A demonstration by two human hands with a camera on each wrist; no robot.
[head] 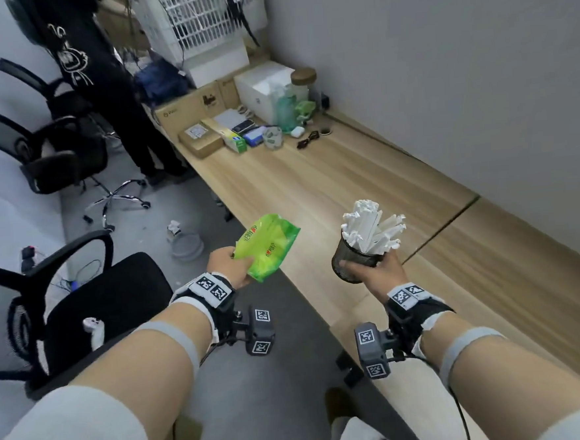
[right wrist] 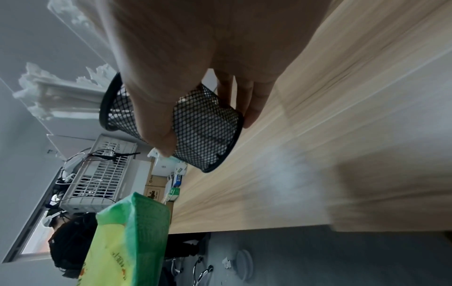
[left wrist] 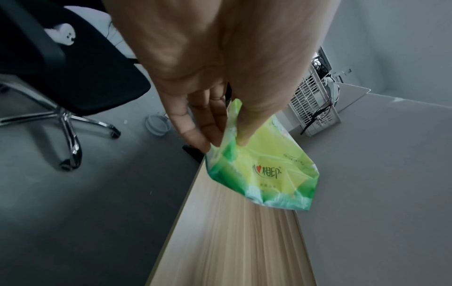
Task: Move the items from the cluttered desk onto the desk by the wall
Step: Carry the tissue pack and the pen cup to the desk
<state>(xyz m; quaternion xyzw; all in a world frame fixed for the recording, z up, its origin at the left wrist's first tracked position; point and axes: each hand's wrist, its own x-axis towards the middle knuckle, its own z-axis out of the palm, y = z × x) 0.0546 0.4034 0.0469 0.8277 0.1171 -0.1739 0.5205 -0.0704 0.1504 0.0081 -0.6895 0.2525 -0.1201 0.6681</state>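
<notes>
Green tissue pack is in the left hand, held in the air over the near edge of the wooden desk, not touching it. Left wrist view: thumb on the top face of the pack, the other fingers curled under its near end, so the left hand pinches the pack by one end and the rest sticks out free toward the desk.

Black mesh pen holder is in the right hand, also in the air above the desk, tilted slightly. It is packed with white sticks that fan out of the top. Right wrist view: the right hand is wrapped round the holder, thumb across the mesh on one side, fingers curled round the far side down by the base. Firm full grip, no gap visible. The pack shows at the bottom of that view.

Both items hang side by side, apart, over a bare stretch of desk.

Far end of the desk by the wall: cardboard boxes, a white box, a green bottle, a jar with a cork lid, a small mesh cup, a black cable. White plastic crate stacked behind them.

Black office chair just left of the left arm, more chairs further back. A person in dark clothes stands near the far end.
</notes>
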